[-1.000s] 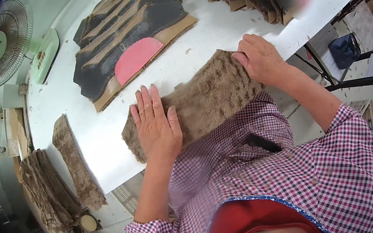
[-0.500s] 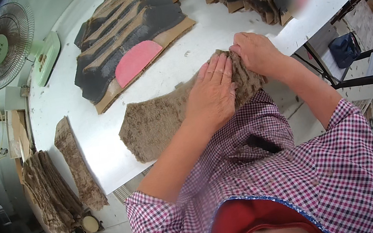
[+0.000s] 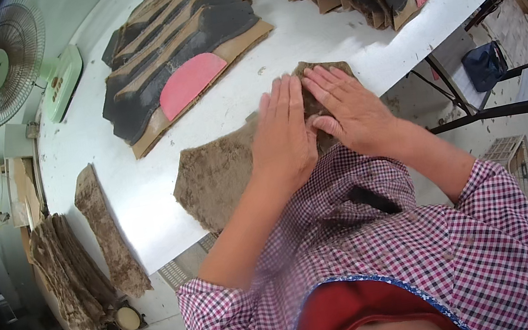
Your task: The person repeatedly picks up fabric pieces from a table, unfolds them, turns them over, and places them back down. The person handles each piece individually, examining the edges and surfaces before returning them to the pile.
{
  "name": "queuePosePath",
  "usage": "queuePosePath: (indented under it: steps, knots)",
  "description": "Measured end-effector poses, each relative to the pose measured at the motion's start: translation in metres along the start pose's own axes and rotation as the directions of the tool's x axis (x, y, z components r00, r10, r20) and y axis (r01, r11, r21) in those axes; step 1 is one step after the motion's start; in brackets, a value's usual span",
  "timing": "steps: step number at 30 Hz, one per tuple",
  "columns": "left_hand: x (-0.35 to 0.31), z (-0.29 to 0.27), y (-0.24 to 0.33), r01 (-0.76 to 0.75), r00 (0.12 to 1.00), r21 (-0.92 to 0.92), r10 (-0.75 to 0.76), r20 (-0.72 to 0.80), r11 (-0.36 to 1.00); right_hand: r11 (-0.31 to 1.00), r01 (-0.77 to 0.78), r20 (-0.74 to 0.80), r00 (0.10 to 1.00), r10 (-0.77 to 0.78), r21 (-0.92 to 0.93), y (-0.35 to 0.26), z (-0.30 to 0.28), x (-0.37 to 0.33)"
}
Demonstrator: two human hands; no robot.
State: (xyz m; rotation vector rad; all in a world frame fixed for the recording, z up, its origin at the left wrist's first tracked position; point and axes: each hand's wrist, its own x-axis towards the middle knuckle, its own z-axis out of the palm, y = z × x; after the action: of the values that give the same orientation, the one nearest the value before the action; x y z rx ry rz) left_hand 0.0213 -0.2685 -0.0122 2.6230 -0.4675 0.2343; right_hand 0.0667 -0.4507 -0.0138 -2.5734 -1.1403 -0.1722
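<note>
Flat, both hands (image 3: 312,121) side by side, pressing brown piece (image 3: 215,178)

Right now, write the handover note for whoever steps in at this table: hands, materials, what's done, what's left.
Left hand: flat, palm down on the brown fuzzy sheet, fingers together, gripping nothing.
Right hand: flat on the same sheet's far end, beside the left, fingertips nearly touching.
Sheet lies at the near edge of the white table, partly overhanging it.
Done: sheet laid out and being pressed flat.
Nearby: a narrow brown strip at the table's left end, a stack of similar brown pieces below it, dark and tan layered pieces with a pink patch farther back.
Left: cannot tell from here.
</note>
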Motion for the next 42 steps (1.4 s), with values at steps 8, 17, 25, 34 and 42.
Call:
queuePosePath:
  steps: [8, 17, 25, 34, 42]
  knots:
    - [-0.064, -0.044, -0.037, 0.228, 0.957, 0.372, -0.277, 0.083, 0.9, 0.987, -0.092, 0.099, 0.99, 0.105, -0.134, 0.02, -0.004, 0.004]
    - [-0.057, -0.025, -0.046, 0.128, 0.938, 0.135, -0.076, -0.338, 0.982, 0.915, -0.3, 0.118, 0.953, 0.277, 0.269, 0.004, 0.002, 0.005]
    - [-0.125, -0.132, -0.13, 0.507, 0.861, 0.331, -0.455, -0.226, 0.796, 0.83, -0.262, 0.082, 0.963, 0.256, 0.492, 0.024, 0.008, -0.014]
    - [-0.255, -0.219, -0.254, 0.988, 0.044, 0.153, -0.893, -0.448, -0.029, 0.809, -0.298, 0.057, 0.948, 0.313, 0.507, 0.014, -0.018, -0.005]
    - [-0.129, -0.192, -0.237, 0.5, 0.766, 0.098, -0.387, -0.513, 0.86, 0.831, -0.133, -0.074, 0.976, 0.205, 0.54, -0.053, -0.025, 0.07]
